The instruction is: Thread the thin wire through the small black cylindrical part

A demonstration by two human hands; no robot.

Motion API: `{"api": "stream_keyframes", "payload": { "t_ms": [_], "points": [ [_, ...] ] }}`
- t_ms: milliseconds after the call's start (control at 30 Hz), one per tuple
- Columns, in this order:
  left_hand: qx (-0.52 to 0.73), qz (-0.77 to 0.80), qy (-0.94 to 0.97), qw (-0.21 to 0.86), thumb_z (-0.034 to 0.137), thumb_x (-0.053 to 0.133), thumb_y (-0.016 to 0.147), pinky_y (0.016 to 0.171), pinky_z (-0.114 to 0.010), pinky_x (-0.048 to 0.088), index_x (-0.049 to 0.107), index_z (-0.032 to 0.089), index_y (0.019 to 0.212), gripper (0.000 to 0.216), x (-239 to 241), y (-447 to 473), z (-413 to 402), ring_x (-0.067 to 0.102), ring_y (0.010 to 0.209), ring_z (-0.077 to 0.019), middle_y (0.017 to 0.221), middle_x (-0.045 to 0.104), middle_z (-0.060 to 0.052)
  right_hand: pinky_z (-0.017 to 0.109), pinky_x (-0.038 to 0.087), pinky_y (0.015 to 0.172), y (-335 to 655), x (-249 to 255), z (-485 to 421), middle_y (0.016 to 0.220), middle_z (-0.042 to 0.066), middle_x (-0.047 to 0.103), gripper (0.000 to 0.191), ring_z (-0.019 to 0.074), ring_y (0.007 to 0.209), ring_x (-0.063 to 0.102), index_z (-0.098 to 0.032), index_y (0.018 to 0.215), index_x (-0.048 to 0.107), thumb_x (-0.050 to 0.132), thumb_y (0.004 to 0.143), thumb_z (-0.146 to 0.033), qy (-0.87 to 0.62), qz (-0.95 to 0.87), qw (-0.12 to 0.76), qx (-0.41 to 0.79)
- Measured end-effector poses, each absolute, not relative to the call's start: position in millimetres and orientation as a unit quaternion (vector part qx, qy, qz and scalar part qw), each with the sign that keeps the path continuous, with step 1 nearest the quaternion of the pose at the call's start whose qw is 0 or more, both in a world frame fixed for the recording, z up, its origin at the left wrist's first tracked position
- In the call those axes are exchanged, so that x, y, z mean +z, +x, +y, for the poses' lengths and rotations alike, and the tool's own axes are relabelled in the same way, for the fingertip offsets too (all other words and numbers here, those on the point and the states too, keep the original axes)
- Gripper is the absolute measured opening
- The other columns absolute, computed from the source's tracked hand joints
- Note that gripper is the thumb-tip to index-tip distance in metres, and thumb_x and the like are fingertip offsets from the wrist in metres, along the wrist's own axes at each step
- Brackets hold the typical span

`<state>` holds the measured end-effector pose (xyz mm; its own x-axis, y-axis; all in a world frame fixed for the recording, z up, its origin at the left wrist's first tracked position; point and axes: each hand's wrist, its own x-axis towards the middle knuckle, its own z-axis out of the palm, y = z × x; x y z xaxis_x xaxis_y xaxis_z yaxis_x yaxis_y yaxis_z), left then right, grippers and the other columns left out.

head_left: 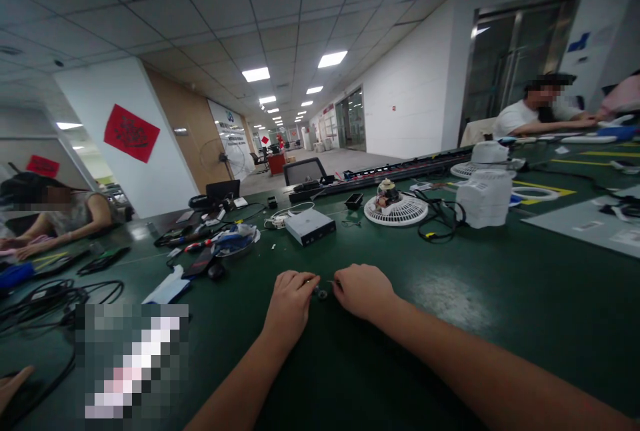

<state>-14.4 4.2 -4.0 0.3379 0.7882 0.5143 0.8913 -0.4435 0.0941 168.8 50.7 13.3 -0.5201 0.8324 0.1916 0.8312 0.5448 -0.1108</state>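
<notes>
My left hand (290, 297) is over the green tabletop with its fingers pressed together. Something small shows at its fingertips, but its kind cannot be made out. A small round metallic part (323, 295) sits between the two hands, close to the left fingertips; whether it is held or lies on the table is unclear. My right hand (364, 291) is curled closed just to the right. From its fingertips a thin, pale sliver points left, too small to name. Beyond the hands stands a grey box-shaped disc drive (309, 225).
Behind lie a white fan grille with an exposed motor (396, 208), a small black tray (354, 201) and a white plastic housing (484, 199). Cables, a blue cloth (235, 240) and a black mouse (216, 271) are at left. A co-worker's hand (15, 384) shows lower left; people sit at both sides.
</notes>
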Motion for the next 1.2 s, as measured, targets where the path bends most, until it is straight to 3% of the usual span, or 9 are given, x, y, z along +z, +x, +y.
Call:
{"api": "stream_keyframes", "payload": {
  "t_ms": [200,367,467,733,867,1200],
  "points": [
    [-0.219,-0.583,-0.776,0.103,0.002,0.050,0.082,0.092,-0.044,0.041,0.064,0.021,0.118,0.043,-7,-22,9,0.055,0.104,-0.0257,0.114,0.067,-0.007,0.033,0.046,0.071,167,14,55,0.094,0.007,0.069,0.041,0.0249,0.086,0.064,-0.026,0.102,0.069,0.058,0.080,-0.059,-0.479,-0.851,0.188,0.102],
    [-0.182,-0.660,-0.726,0.064,0.016,0.049,0.089,0.096,-0.039,0.040,0.057,0.016,0.127,0.039,-12,-26,12,0.055,0.111,-0.0252,0.121,0.064,-0.010,0.029,0.043,0.065,163,1,61,0.093,0.004,0.068,0.026,0.0211,0.082,0.063,-0.024,0.090,0.071,0.069,0.075,-0.046,-0.423,-0.880,0.166,0.139],
    [-0.201,-0.664,-0.720,0.032,0.023,0.046,0.092,0.097,-0.037,0.040,0.055,0.014,0.129,0.039,-10,-23,10,0.057,0.111,-0.0245,0.121,0.064,-0.012,0.026,0.042,0.065,166,-1,65,0.089,0.002,0.069,0.023,0.0185,0.079,0.063,-0.023,0.093,0.069,0.072,0.074,-0.035,-0.417,-0.867,0.202,0.185],
    [-0.328,-0.573,-0.750,-0.048,0.020,0.065,0.076,0.081,-0.035,0.050,0.065,0.021,0.098,0.021,4,-13,-4,0.065,0.091,-0.0223,0.097,0.070,-0.004,0.026,0.043,0.069,171,8,62,0.085,0.003,0.067,0.014,0.0154,0.077,0.061,-0.019,0.087,0.074,0.071,0.078,-0.029,-0.305,-0.868,0.337,0.201],
    [-0.384,-0.549,-0.741,-0.042,0.019,0.063,0.076,0.076,-0.032,0.052,0.064,0.020,0.098,0.022,5,-11,-6,0.066,0.086,-0.0204,0.093,0.070,-0.004,0.025,0.045,0.067,169,10,57,0.086,0.002,0.068,0.017,0.0147,0.075,0.061,-0.019,0.089,0.071,0.073,0.074,-0.026,-0.280,-0.849,0.380,0.237],
    [-0.395,-0.535,-0.746,-0.027,0.018,0.067,0.074,0.075,-0.031,0.054,0.065,0.020,0.096,0.023,6,-10,-6,0.067,0.081,-0.0191,0.088,0.071,-0.002,0.025,0.043,0.069,169,8,58,0.088,0.004,0.065,0.024,0.0142,0.077,0.059,-0.018,0.108,0.069,0.057,0.088,-0.024,-0.266,-0.869,0.369,0.192]
  ]
}}
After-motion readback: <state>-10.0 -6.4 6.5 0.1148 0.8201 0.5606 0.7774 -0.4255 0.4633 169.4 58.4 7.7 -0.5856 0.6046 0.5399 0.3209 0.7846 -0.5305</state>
